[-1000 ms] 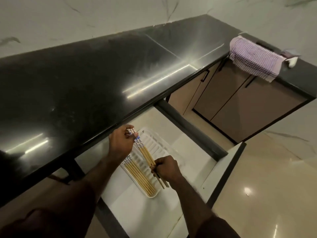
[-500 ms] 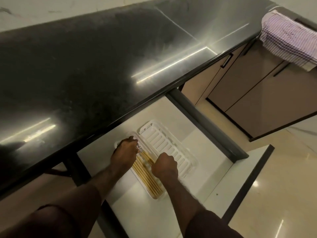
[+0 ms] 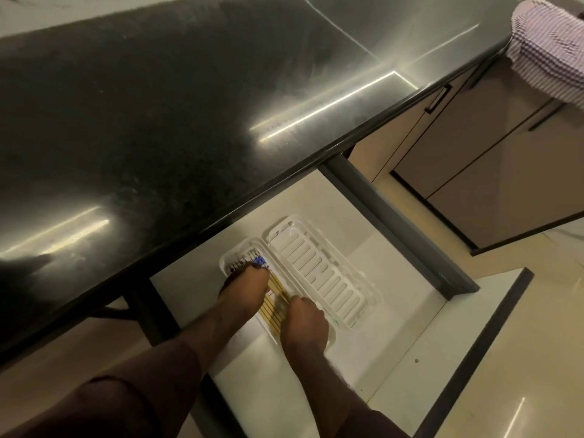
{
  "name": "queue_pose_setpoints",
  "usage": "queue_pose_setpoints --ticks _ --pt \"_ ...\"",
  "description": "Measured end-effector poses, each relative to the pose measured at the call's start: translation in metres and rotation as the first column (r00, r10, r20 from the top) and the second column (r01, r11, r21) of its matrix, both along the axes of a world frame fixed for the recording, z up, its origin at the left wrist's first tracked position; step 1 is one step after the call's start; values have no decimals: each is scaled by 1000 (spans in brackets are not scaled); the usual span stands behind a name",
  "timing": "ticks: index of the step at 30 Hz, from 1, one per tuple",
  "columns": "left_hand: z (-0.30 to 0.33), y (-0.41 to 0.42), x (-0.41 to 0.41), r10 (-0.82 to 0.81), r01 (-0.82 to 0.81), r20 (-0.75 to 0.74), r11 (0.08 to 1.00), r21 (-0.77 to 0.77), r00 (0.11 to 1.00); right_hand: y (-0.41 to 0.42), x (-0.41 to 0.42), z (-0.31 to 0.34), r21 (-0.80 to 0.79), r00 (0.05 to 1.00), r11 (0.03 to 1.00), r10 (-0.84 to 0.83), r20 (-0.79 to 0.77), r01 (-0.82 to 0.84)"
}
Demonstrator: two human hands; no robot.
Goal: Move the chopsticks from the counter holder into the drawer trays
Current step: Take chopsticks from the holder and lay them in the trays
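Note:
The drawer (image 3: 392, 314) under the black counter stands pulled out, with two white slotted trays side by side in it. The left tray (image 3: 226, 263) holds several wooden chopsticks (image 3: 273, 312) with blue patterned tops, lying lengthwise. My left hand (image 3: 243, 290) lies flat on their upper half, fingertips at the patterned ends. My right hand (image 3: 303, 324) is curled over their lower ends and hides the tips. The right tray (image 3: 316, 267) has nothing in it. No counter holder is in view.
The glossy black counter (image 3: 158, 121) overhangs the back of the drawer. A striped purple towel (image 3: 550, 49) hangs over the counter edge at the far right, above brown cabinet doors (image 3: 474, 159). The drawer's dark front (image 3: 474, 352) juts out over the beige floor.
Both hands have lowered a bundle of chopsticks from above the left tray down into it. My left hand has flattened onto them. The view has tilted down and moved closer.

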State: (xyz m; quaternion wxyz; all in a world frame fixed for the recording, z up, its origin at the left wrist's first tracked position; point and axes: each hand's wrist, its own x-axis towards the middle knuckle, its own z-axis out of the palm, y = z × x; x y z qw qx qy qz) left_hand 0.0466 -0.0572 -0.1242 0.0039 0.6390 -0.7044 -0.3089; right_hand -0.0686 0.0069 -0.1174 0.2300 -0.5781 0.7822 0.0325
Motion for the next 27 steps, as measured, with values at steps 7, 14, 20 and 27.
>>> queue_pose_setpoints --ticks 7,14,20,27 --pt "-5 2 1 55 -56 -82 998 -5 995 1 -3 -6 -7 988 989 150 -33 -150" --pt "-6 0 2 26 -26 -38 1000 -13 999 5 -13 -8 29 938 943 333 -95 -331" --pt "-6 -3 0 -101 101 80 995 4 992 11 -15 -9 40 900 910 414 -137 -412" --pt "3 -9 2 -410 436 465 898 57 784 4 -14 -4 50 910 915 404 -96 -401"
